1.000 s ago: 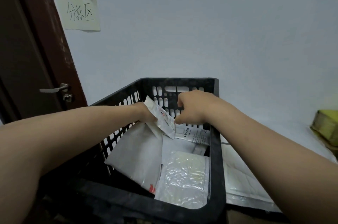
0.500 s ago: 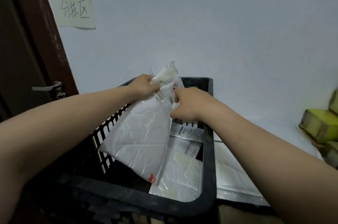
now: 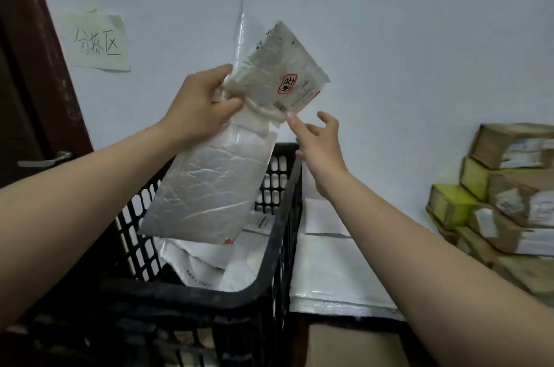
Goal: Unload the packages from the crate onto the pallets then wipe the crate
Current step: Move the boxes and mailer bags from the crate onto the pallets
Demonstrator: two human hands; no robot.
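Note:
My left hand (image 3: 201, 102) grips two packages together above the black plastic crate (image 3: 278, 246): a small clear pouch with a red stamp (image 3: 278, 72) sticking up, and a large silver-white mailer (image 3: 209, 186) hanging down over the crate's left side. My right hand (image 3: 319, 138) is open just below the pouch's lower corner, fingers spread, index fingertip close to the pouch. More white packages (image 3: 221, 264) lie inside the crate.
White mailers (image 3: 329, 270) lie flat on the surface right of the crate. Stacked cardboard and yellow boxes (image 3: 503, 192) fill the far right. A brown door with a handle (image 3: 45, 159) stands at left, and a handwritten paper sign (image 3: 97, 41) hangs on the wall.
My left hand lifted the pouch and the large mailer up out of the crate. My right hand let go of the pouch and now hovers open below it.

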